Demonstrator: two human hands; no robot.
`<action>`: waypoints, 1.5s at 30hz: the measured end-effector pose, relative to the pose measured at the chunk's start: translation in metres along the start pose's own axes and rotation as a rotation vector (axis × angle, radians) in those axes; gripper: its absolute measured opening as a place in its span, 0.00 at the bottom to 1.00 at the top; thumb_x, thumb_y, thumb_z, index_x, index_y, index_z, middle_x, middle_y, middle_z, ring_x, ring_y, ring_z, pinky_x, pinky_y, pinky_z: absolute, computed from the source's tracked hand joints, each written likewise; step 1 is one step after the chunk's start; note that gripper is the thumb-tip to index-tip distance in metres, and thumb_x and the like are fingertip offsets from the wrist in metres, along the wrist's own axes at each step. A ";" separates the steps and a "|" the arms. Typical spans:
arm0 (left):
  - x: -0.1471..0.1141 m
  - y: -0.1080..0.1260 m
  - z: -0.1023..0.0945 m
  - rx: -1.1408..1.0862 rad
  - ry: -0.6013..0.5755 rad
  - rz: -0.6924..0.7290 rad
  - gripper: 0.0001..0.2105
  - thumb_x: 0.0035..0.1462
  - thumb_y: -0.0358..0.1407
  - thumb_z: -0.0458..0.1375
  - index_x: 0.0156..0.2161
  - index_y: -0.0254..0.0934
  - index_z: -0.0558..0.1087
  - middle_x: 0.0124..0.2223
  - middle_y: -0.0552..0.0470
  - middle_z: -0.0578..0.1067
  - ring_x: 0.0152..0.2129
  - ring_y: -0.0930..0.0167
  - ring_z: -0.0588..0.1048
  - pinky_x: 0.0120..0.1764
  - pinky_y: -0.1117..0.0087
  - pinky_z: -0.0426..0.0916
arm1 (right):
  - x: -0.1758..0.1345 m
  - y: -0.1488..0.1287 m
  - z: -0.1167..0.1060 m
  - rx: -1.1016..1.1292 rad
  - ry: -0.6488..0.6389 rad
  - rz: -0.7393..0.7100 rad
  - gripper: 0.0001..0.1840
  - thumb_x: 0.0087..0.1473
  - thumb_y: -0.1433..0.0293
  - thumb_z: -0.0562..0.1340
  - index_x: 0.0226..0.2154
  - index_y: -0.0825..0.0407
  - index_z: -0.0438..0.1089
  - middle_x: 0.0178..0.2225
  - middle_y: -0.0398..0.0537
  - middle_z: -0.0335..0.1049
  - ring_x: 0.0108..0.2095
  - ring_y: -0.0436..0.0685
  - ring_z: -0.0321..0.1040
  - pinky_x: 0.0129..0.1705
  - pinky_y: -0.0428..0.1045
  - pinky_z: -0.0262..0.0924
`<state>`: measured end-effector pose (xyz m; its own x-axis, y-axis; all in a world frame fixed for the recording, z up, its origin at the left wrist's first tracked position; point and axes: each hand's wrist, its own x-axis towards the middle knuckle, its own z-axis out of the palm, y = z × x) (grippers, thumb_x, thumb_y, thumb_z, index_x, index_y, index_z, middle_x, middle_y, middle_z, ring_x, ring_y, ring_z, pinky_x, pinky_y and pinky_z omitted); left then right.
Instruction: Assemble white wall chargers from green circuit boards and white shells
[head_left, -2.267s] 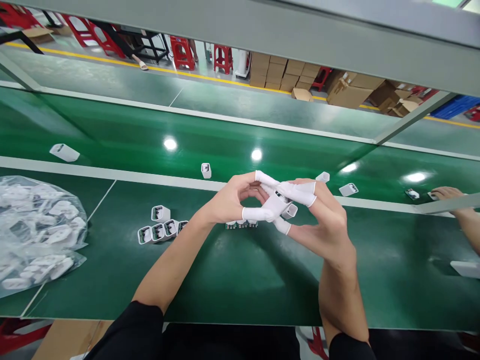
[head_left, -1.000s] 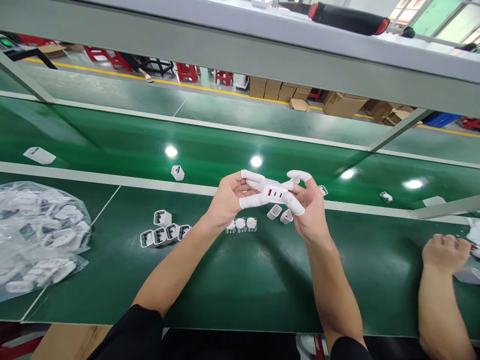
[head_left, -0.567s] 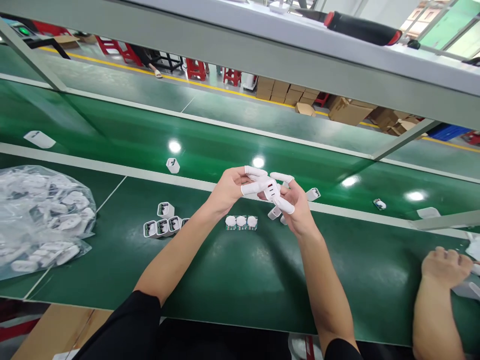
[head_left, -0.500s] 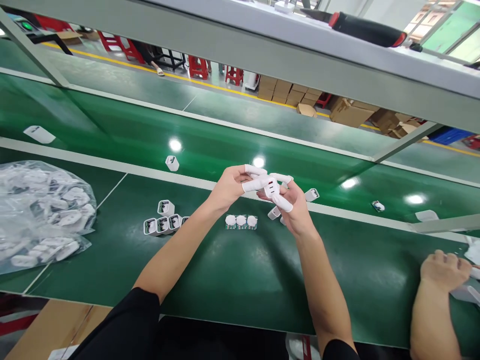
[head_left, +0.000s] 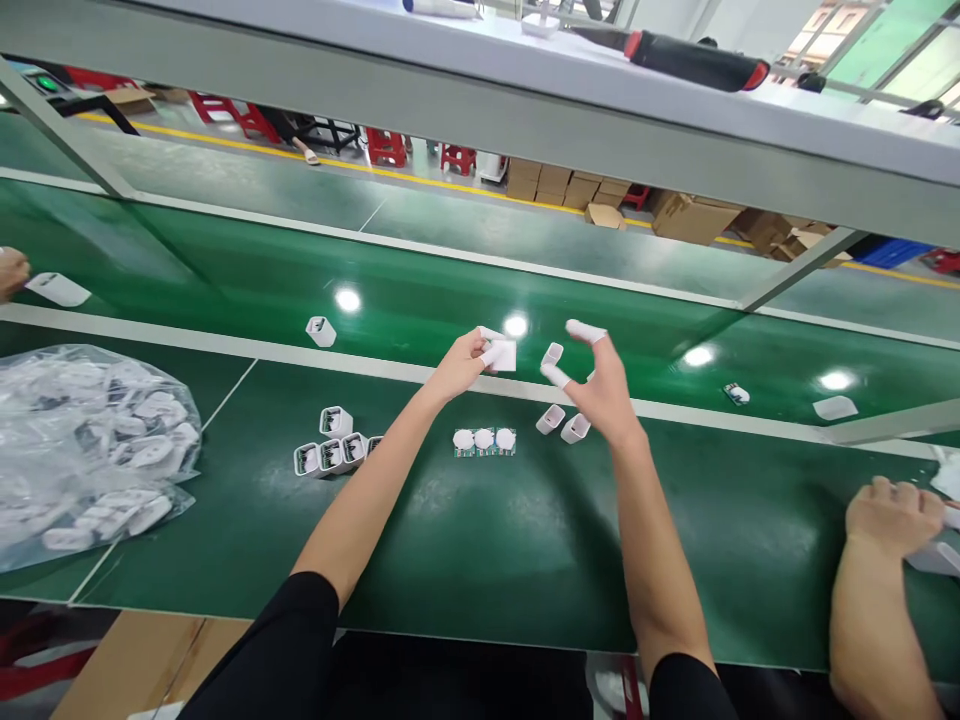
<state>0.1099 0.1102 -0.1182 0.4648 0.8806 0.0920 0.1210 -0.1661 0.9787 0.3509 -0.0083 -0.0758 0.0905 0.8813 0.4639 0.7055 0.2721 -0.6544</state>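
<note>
Green belt (head_left: 465,560), white charger (head_left: 504,356) pinched in left hand (head_left: 463,366), right hand (head_left: 598,388) beside, spread

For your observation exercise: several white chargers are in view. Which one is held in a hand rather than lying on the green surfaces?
The white charger pinched in the left hand; every other one lies on the belt or bench.

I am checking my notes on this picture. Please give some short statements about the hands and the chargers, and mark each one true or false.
1. The left hand holds a white charger. True.
2. The right hand grips that same charger. False: it is open and apart from it.
3. A strip of three round white pieces lies on the green belt. True.
4. The plastic bag of chargers lies at the right. False: it is at the left.
5. Both hands wear white finger covers. True.
</note>
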 end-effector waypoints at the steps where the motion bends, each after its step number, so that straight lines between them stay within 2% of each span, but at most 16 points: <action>1: 0.004 -0.009 0.003 0.064 0.091 0.014 0.12 0.67 0.39 0.63 0.52 0.37 0.76 0.46 0.45 0.83 0.41 0.64 0.83 0.46 0.61 0.79 | 0.002 0.010 -0.006 -0.054 0.028 0.023 0.32 0.63 0.57 0.72 0.66 0.43 0.67 0.65 0.55 0.72 0.65 0.71 0.72 0.69 0.71 0.67; 3: 0.008 -0.025 0.008 0.160 0.248 0.027 0.11 0.67 0.35 0.62 0.53 0.39 0.74 0.50 0.44 0.82 0.43 0.64 0.82 0.50 0.60 0.77 | 0.006 0.029 -0.009 -0.162 0.001 0.094 0.27 0.65 0.59 0.68 0.63 0.45 0.68 0.63 0.57 0.73 0.62 0.71 0.73 0.63 0.69 0.71; 6: 0.008 -0.042 0.013 0.265 0.381 0.031 0.07 0.68 0.32 0.61 0.50 0.41 0.73 0.53 0.43 0.81 0.46 0.63 0.81 0.54 0.57 0.75 | 0.015 0.049 0.007 -0.307 -0.165 0.169 0.23 0.65 0.64 0.65 0.61 0.48 0.69 0.64 0.61 0.72 0.61 0.74 0.73 0.60 0.69 0.71; 11: 0.006 -0.061 0.014 0.405 0.414 0.007 0.07 0.65 0.28 0.62 0.46 0.40 0.72 0.49 0.43 0.80 0.46 0.60 0.82 0.54 0.54 0.77 | 0.044 0.066 0.049 -0.304 -0.314 0.182 0.21 0.57 0.69 0.69 0.53 0.51 0.72 0.57 0.64 0.76 0.56 0.76 0.74 0.61 0.71 0.68; 13: 0.005 -0.062 0.013 0.451 0.447 -0.009 0.11 0.62 0.28 0.65 0.48 0.39 0.71 0.52 0.39 0.79 0.55 0.53 0.80 0.61 0.46 0.74 | 0.054 0.070 0.057 -0.256 -0.352 0.188 0.18 0.55 0.71 0.69 0.49 0.50 0.73 0.52 0.59 0.78 0.53 0.72 0.76 0.58 0.67 0.70; 16: 0.001 -0.051 0.017 0.548 0.503 0.084 0.21 0.58 0.30 0.70 0.54 0.36 0.70 0.65 0.30 0.71 0.75 0.44 0.62 0.74 0.38 0.59 | 0.061 0.066 0.060 -0.167 -0.357 0.189 0.14 0.54 0.71 0.69 0.45 0.48 0.73 0.48 0.54 0.81 0.49 0.66 0.77 0.56 0.62 0.72; 18: -0.002 -0.039 0.023 0.631 0.423 0.218 0.25 0.57 0.31 0.71 0.58 0.35 0.69 0.68 0.30 0.69 0.76 0.43 0.59 0.74 0.39 0.60 | 0.058 0.055 0.061 -0.108 -0.334 0.195 0.15 0.56 0.66 0.71 0.46 0.48 0.72 0.47 0.52 0.82 0.47 0.63 0.78 0.54 0.60 0.74; 21: -0.008 -0.023 0.036 0.682 0.196 0.322 0.22 0.60 0.30 0.68 0.58 0.35 0.70 0.61 0.35 0.74 0.62 0.49 0.75 0.61 0.46 0.75 | 0.045 0.028 0.059 0.019 -0.289 0.227 0.20 0.57 0.56 0.72 0.45 0.48 0.70 0.44 0.51 0.82 0.42 0.61 0.79 0.48 0.57 0.76; 23: -0.011 -0.014 0.043 0.645 0.104 0.347 0.18 0.63 0.28 0.64 0.57 0.35 0.71 0.57 0.38 0.76 0.55 0.53 0.79 0.54 0.52 0.78 | 0.032 0.008 0.054 0.079 -0.225 0.223 0.20 0.57 0.52 0.72 0.41 0.48 0.71 0.40 0.50 0.81 0.40 0.61 0.79 0.46 0.58 0.75; 27: -0.020 0.006 0.040 0.400 0.070 0.375 0.21 0.69 0.34 0.62 0.64 0.36 0.68 0.55 0.41 0.79 0.51 0.57 0.80 0.55 0.55 0.76 | -0.012 -0.024 0.032 -0.162 0.067 0.095 0.19 0.62 0.50 0.69 0.43 0.47 0.71 0.42 0.50 0.79 0.43 0.64 0.75 0.52 0.62 0.69; 28: -0.024 0.014 0.037 0.329 0.070 0.367 0.23 0.71 0.37 0.63 0.66 0.37 0.66 0.55 0.41 0.79 0.51 0.58 0.80 0.55 0.55 0.76 | -0.027 -0.030 0.028 -0.226 0.081 0.082 0.17 0.65 0.52 0.68 0.44 0.46 0.71 0.41 0.49 0.78 0.42 0.63 0.73 0.51 0.62 0.68; 30: -0.035 0.029 0.029 0.219 0.068 0.345 0.24 0.71 0.42 0.64 0.67 0.38 0.65 0.55 0.43 0.79 0.50 0.60 0.80 0.55 0.56 0.76 | -0.057 -0.039 0.027 -0.287 -0.074 0.089 0.12 0.70 0.56 0.64 0.47 0.46 0.71 0.39 0.48 0.77 0.38 0.62 0.72 0.45 0.58 0.67; 33: -0.062 0.041 0.023 0.125 0.064 0.356 0.25 0.70 0.41 0.65 0.65 0.40 0.62 0.53 0.44 0.77 0.48 0.62 0.79 0.52 0.57 0.76 | -0.095 -0.043 0.043 -0.400 -0.388 0.025 0.11 0.72 0.68 0.57 0.53 0.48 0.71 0.49 0.55 0.76 0.46 0.66 0.73 0.47 0.59 0.67; 36: -0.099 0.027 0.025 0.115 0.076 0.424 0.23 0.68 0.36 0.64 0.61 0.41 0.58 0.53 0.45 0.73 0.44 0.66 0.77 0.48 0.60 0.76 | -0.115 -0.038 0.069 -0.474 -0.487 -0.001 0.13 0.67 0.74 0.57 0.50 0.50 0.72 0.53 0.60 0.75 0.51 0.70 0.70 0.53 0.62 0.67; 41: -0.159 -0.028 0.023 0.289 0.204 0.534 0.22 0.67 0.32 0.61 0.60 0.42 0.58 0.54 0.44 0.67 0.45 0.64 0.75 0.48 0.56 0.77 | -0.125 -0.027 0.079 -0.436 -0.434 0.068 0.08 0.71 0.65 0.59 0.48 0.48 0.72 0.49 0.58 0.75 0.51 0.70 0.71 0.53 0.63 0.69; 45: -0.183 -0.056 0.018 0.328 0.058 0.614 0.28 0.67 0.31 0.61 0.67 0.42 0.58 0.52 0.43 0.69 0.45 0.61 0.76 0.48 0.53 0.78 | -0.141 -0.027 0.065 -0.371 -0.405 0.106 0.10 0.73 0.61 0.59 0.51 0.45 0.73 0.46 0.53 0.77 0.48 0.67 0.73 0.53 0.62 0.72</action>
<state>0.0341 -0.0500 -0.1929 0.4873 0.6051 0.6296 0.1139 -0.7589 0.6412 0.2732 -0.1149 -0.1620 -0.0514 0.9944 0.0922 0.9139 0.0840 -0.3971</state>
